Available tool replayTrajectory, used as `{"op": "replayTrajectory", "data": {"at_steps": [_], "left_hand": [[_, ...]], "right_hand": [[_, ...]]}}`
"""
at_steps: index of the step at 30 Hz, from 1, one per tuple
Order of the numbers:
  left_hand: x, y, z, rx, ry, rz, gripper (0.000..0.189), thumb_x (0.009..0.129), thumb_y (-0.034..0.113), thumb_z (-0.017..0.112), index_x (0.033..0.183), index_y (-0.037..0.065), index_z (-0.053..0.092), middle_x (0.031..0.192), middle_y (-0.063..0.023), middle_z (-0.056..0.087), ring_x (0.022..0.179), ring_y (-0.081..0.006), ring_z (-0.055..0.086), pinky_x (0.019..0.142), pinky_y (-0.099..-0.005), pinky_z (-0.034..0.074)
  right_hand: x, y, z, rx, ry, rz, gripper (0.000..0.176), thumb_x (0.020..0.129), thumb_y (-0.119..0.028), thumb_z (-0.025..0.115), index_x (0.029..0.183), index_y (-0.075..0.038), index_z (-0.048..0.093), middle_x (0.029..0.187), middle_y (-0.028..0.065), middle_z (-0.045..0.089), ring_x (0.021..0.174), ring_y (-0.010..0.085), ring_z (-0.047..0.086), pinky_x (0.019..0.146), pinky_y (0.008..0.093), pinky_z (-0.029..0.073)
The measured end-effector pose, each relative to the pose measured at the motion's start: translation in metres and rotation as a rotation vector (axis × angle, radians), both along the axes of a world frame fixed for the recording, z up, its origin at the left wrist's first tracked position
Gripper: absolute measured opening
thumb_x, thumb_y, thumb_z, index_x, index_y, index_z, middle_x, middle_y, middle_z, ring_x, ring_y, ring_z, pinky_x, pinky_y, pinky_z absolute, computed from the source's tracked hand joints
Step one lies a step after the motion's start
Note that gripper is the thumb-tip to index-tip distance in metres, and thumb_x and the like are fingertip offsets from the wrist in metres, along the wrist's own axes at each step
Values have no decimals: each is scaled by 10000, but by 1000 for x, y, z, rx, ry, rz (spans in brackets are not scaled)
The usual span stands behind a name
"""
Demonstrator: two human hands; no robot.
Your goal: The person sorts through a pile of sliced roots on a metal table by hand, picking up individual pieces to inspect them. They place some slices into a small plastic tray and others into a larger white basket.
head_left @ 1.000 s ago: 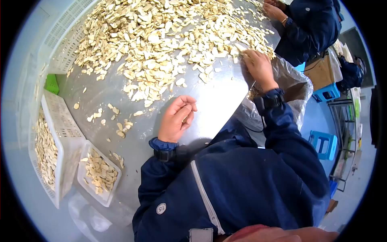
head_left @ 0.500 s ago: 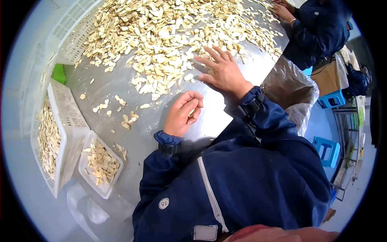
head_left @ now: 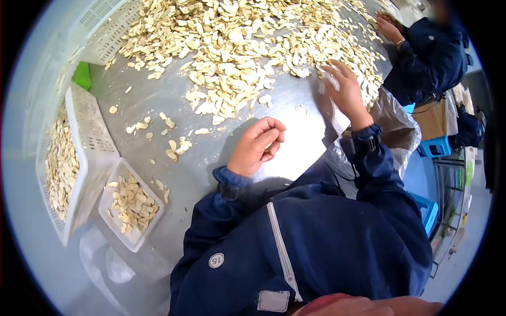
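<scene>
A broad heap of pale dried slices lies on the metal table. My left hand is curled closed just in front of the heap, palm turned inward. A bit of a pale slice shows between its fingers; the rest is hidden. Further right, my right hand reaches to the near right edge of the heap. Its fingers are stretched out and a little apart, with the fingertips at the slices. Several stray slices lie to the left of my left hand.
At the left stand a white perforated basket of slices and a small white tray of slices. A green container sits behind them. A plastic-lined bin is at the right table edge, near a co-worker and a blue stool.
My right hand has swept right along the near edge of the heap, away from my left hand. My left hand stays curled. The whole view has shifted slightly.
</scene>
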State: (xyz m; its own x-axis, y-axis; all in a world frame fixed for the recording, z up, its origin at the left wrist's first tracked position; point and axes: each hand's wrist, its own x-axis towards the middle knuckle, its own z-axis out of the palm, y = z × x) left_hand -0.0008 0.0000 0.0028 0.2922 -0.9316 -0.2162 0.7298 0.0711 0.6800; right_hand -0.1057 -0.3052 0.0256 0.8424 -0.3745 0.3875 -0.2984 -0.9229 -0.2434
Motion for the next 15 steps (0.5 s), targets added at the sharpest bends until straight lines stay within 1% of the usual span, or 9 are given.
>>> {"op": "replayTrajectory", "data": {"at_steps": [1,3,5,7,8,9,11,12,15], "left_hand": [[0,-1,0,3,2,2,136,1076,96,525,1172,37,601,966,-39,611,653,-52,473,491,-193,320],[-1,-1,0,4,1,5,133,1075,92,530,1170,37,604,961,-48,618,641,-58,471,480,-193,316],[-1,-1,-3,1,-10,-4,132,1080,95,529,1172,39,604,956,-48,619,636,-59,472,479,-193,317],[-1,-1,-8,-18,-10,-9,135,1084,99,527,1175,35,603,954,-48,622,637,-58,479,478,-193,319],[-1,-2,-8,-22,-12,-11,136,1084,99,526,1175,33,603,955,-48,623,637,-58,481,478,-192,320],[-1,-1,-9,-27,-12,-12,137,1085,99,525,1176,32,603,955,-48,623,638,-58,483,477,-192,320],[-1,0,-6,-13,-2,-9,133,1085,100,526,1168,32,605,952,-40,619,638,-55,478,485,-191,319],[-2,0,-5,-8,5,-9,131,1085,101,527,1165,33,606,950,-37,617,638,-54,476,487,-191,319],[-1,0,-2,-15,8,-8,127,1084,107,524,1154,44,609,937,-16,603,641,-41,462,497,-189,316]], "right_hand": [[22,13,4,25,10,81,354,954,-262,729,1295,-167,723,1457,142,618,1294,380,609,1076,446,505],[72,29,1,63,23,223,418,977,-349,706,1365,-196,683,1469,146,609,1339,368,578,1111,462,471],[118,43,-16,-78,9,194,499,999,-469,656,1438,-233,629,1481,162,596,1373,372,550,1147,503,425],[147,60,-26,-116,61,150,612,1003,-629,565,1475,-240,592,1515,166,565,1443,377,484,1180,585,359],[154,65,-24,-15,152,217,629,1018,-659,516,1485,-243,583,1544,155,541,1477,387,441,1187,621,327],[151,73,-23,48,148,314,577,1017,-610,556,1459,-242,608,1526,132,561,1461,355,465,1193,609,325],[134,75,-22,45,146,488,506,1008,-545,607,1414,-246,643,1497,115,586,1421,318,512,1186,601,340],[120,77,-14,33,135,489,424,991,-460,655,1349,-232,683,1469,97,606,1372,300,555,1170,598,359],[76,56,-5,99,28,359,313,940,-293,735,1237,-193,741,1434,123,623,1281,332,607,1114,496,450]]}}
